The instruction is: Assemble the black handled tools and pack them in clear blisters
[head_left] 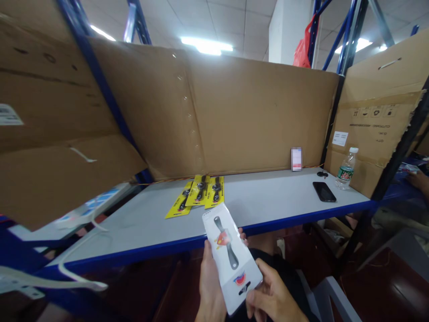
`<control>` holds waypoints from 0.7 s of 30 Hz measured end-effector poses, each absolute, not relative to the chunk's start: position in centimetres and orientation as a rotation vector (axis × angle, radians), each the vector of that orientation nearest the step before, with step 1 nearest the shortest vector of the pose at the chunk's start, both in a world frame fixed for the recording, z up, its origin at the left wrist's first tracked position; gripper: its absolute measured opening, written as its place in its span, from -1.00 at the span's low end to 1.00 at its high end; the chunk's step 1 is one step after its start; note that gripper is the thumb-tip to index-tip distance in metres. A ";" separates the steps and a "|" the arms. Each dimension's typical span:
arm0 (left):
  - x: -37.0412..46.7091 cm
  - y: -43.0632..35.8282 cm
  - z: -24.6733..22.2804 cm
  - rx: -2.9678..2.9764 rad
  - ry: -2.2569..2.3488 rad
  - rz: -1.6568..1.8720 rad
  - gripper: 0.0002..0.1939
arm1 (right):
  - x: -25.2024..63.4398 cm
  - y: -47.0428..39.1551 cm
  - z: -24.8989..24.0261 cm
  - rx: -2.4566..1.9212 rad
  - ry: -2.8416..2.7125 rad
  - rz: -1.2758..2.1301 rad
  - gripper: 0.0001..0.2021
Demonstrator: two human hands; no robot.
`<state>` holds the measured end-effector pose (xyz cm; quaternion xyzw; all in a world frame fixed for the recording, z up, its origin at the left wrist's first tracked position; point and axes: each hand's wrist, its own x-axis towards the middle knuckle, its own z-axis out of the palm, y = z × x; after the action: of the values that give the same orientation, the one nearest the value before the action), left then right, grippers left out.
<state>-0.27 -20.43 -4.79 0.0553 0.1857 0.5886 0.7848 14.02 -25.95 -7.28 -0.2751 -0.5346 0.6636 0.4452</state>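
Note:
A white printed card package (pixel 218 264) is held up in front of the table's front edge, tilted. Its face shows a picture of a grey-handled tool with red fruit, and a hang hole is cut near its lower end. My left hand (pixel 210 281) wraps round the left side from behind, with fingertips showing past the right edge. At the lower right corner, my right hand (pixel 273 293) pinches the package near the hang hole. On the table beyond lie three yellow cards (pixel 201 190) carrying black items, partly overlapping.
A phone (pixel 296 159) leans against the cardboard back wall (pixel 261 116). Farther right are a dark phone (pixel 324 192), small black objects (pixel 322 174) and a water bottle (pixel 346 169). A white strap (pixel 77 282) hangs at the left. Another person's hand (pixel 418 180) shows at the far right.

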 end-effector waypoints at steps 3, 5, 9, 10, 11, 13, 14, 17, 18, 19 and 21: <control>-0.6 -20.6 -3.8 0.083 0.436 1.288 -0.43 | 13.6 -26.0 -7.2 -0.744 -1.375 1.496 -0.49; -0.8 -20.7 -3.5 0.077 0.451 1.292 -0.45 | 13.6 -25.9 -7.3 -0.798 -1.415 1.410 -0.53; -1.2 -20.6 -3.8 0.101 0.426 1.279 -0.46 | 13.8 -26.0 -7.1 -0.829 -1.478 1.357 -0.61; -1.2 -20.6 -4.1 0.107 0.401 1.280 -0.46 | 13.9 -26.1 -7.1 -0.825 -1.476 1.366 -0.63; -1.3 -20.5 -4.4 0.111 0.369 1.279 -0.45 | 13.9 -26.1 -7.0 -0.821 -1.468 1.378 -0.64; -1.3 -20.3 -4.9 0.117 0.295 1.264 -0.45 | 14.0 -26.2 -6.8 -0.815 -1.443 1.407 -0.66; -1.3 -20.3 -5.0 0.117 0.272 1.253 -0.45 | 14.0 -26.2 -6.8 -0.813 -1.433 1.420 -0.67; -1.0 -20.4 -4.6 0.095 0.307 1.236 -0.47 | 13.9 -26.2 -6.5 -0.808 -1.402 1.454 -0.68; -0.7 -20.5 -4.3 0.084 0.340 1.240 -0.48 | 13.9 -26.2 -6.5 -0.801 -1.384 1.467 -0.69; -0.4 -20.7 -4.0 0.073 0.368 1.248 -0.48 | 13.9 -26.2 -6.5 -0.796 -1.359 1.485 -0.69; 0.2 -20.9 -3.4 0.048 0.407 1.285 -0.49 | 13.8 -26.2 -6.6 -0.787 -1.278 1.521 -0.68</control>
<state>0.20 -20.93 -3.44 0.0224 0.1886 0.5949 0.7810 13.76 -26.17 -6.60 -0.3229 -0.5243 0.6239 0.4812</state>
